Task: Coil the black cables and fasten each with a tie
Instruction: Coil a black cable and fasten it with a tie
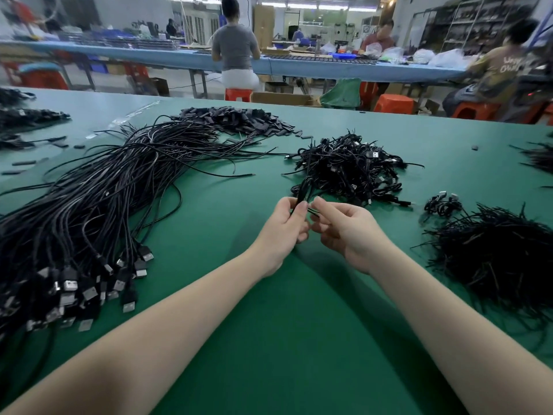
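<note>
Both hands are raised a little above the green tabletop (269,339), close together near the middle of the view. The left hand (281,229) has its fingers curled round a small coiled black cable (303,191), thumb and fingertips pinching the coil so that its loop stands up above the hand. The right hand (344,227) is just beside it, fingers curled, pinching a thin black tie (313,211) that runs across to the coil between the two hands. How far the tie goes round the coil cannot be told.

To the left lies a large bundle of loose cables (98,211), long and uncoiled, with their plugs (89,290) bunched at the near end. Beyond the hands sits a heap of coiled cables (350,169), and a few more coiled ones (443,203) lie apart to its right. At the right edge is a bristly pile of ties (505,259). Farther back, behind the loose bundle, is a flat heap of small dark strips (239,119).

Past the tabletop stands a long blue workbench (179,56). One person (236,49) sits at it with their back turned, on an orange stool (238,94); two others sit at the right.
</note>
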The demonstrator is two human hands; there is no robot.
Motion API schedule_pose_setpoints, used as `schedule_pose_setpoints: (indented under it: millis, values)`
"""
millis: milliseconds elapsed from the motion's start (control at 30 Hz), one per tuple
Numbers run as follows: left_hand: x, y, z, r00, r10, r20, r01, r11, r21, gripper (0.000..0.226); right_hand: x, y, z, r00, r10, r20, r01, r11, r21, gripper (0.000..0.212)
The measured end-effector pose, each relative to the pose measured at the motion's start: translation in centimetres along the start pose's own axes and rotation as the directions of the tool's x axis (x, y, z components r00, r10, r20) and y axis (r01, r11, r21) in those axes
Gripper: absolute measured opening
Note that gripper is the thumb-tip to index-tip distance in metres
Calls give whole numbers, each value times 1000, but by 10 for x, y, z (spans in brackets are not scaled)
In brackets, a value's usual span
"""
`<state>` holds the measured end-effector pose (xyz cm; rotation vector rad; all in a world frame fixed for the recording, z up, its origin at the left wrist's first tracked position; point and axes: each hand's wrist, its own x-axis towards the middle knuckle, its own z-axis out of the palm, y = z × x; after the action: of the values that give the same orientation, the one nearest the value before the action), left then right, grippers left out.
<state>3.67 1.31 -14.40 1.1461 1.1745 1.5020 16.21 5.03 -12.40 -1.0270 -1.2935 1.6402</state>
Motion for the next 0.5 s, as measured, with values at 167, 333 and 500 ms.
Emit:
schedule_pose_setpoints:
  millis: [167,333,500]
  values:
    - [0,2,-1,997,-14,78,13,1000,2,11,0,-4,-9,993,99,65,-87,983,-162,19]
    - [0,0,-3,995,-21,101,19,1000,20,11,-2,-8,-11,991,64,119,-43,984,-174,14]
    - [0,3,-2,997,-55,58,51,996,69,16,-2,-11,-6,955,-296,29,262,789,-555,13]
